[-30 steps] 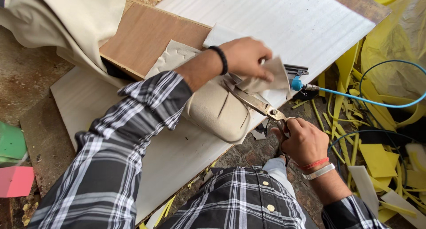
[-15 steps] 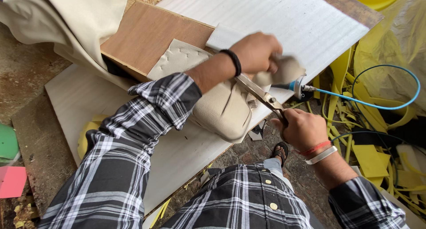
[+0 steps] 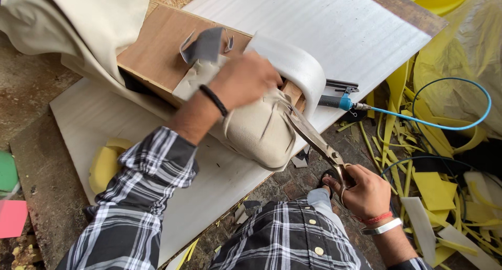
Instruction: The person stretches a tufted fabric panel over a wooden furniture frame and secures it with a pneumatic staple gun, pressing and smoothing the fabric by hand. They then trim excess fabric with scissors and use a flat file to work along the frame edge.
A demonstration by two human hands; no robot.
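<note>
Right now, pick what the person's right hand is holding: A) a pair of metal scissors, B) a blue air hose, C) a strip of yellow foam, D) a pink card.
A: the right hand grips the handles of the metal scissors, whose blades reach up to the beige padded cover that the left hand presses down.

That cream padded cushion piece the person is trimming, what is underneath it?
Under the cream cushion lies a white board, and a wooden block sits at its far end. The left hand covers their meeting point; scissors cut along its edge.
</note>
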